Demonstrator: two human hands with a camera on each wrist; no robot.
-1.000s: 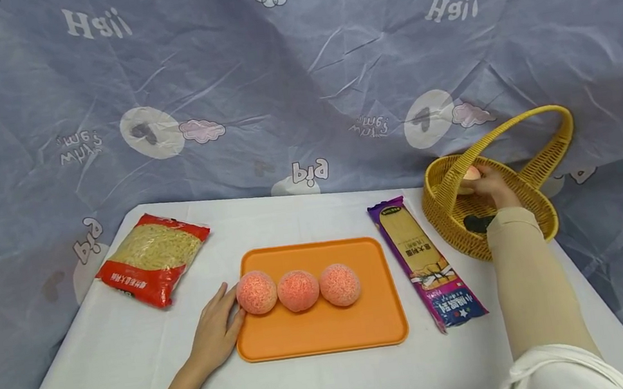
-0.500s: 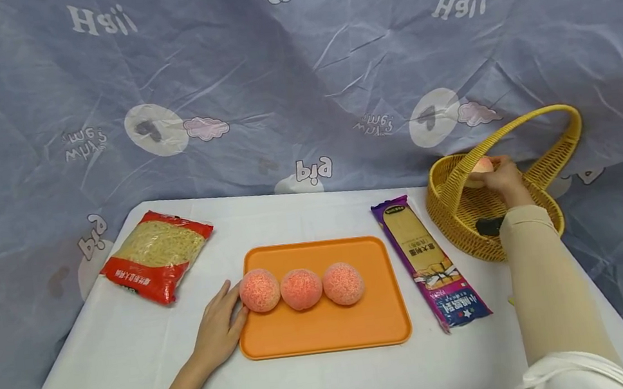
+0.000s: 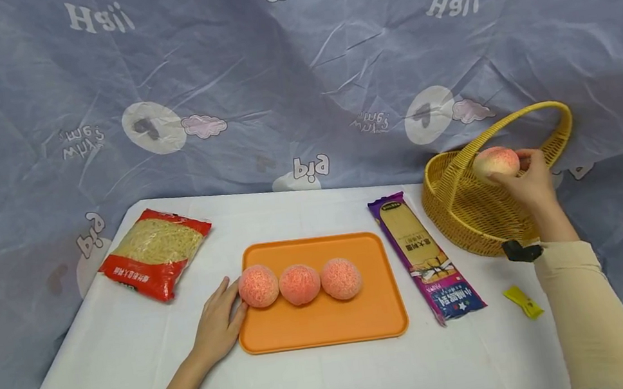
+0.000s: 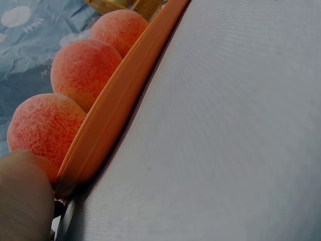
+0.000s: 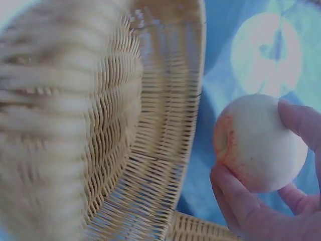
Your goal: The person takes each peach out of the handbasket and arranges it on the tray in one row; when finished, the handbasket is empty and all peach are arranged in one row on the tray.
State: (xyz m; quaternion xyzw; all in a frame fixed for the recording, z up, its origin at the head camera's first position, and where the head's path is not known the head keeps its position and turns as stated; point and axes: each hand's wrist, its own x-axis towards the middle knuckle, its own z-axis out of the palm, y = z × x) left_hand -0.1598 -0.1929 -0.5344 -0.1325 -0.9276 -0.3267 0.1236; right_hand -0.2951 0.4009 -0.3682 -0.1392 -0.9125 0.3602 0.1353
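Three pink peaches, a left one (image 3: 258, 286), a middle one (image 3: 300, 285) and a right one (image 3: 341, 279), stand in a row on an orange tray (image 3: 328, 331). My left hand (image 3: 215, 326) lies at the tray's left edge, its fingertips against the left peach. In my right hand (image 3: 531, 184) a paler peach (image 5: 263, 143) is gripped between thumb and fingers. That hand is over the right side of a yellow wicker basket (image 3: 467, 227), near its handle. The right wrist view has the peach beside the basket's rim, outside the weave.
A red bag of pasta (image 3: 157, 254) lies at the back left. Right of the tray is a purple spaghetti packet (image 3: 427, 258). A small yellow wrapped packet (image 3: 524, 302) sits by the right forearm. Behind the table hangs a printed blue-grey cloth (image 3: 251, 85).
My right hand has lifted the pale peach up out of the basket and moved right. The yellow packet, hidden before by the forearm, now shows. My left hand stays put.
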